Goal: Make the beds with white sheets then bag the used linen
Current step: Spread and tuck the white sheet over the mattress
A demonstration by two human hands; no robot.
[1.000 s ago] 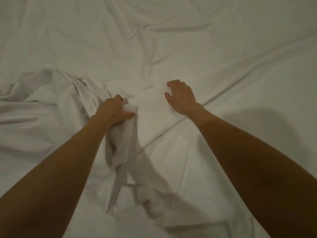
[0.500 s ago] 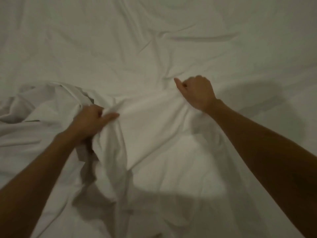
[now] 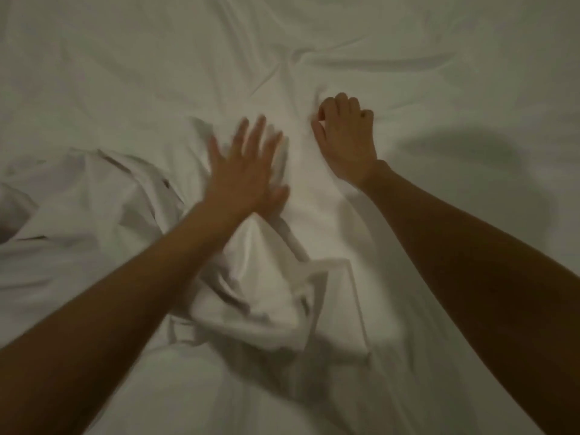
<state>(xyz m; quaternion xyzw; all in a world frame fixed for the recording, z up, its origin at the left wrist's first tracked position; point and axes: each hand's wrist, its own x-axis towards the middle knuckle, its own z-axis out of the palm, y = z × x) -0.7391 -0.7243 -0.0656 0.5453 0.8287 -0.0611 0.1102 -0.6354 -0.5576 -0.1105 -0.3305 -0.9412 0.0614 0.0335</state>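
Note:
A wrinkled white sheet covers the whole bed and fills the view. A bunched, folded part of the sheet lies between my forearms, with more loose folds at the left. My left hand is spread flat with straight fingers over the sheet at the centre, blurred by motion. My right hand lies just right of it, fingers curled and gripping a fold of the sheet, which puckers around the knuckles.
Creases run across the far part of the sheet. My arms cast shadows on the cloth at the right and below the bunched fold. Nothing but bedding is in view.
My left hand let go of the gathered fold, opened flat and moved right and forward toward my right hand. The released cloth dropped into a heap between my arms. My right hand keeps its grip.

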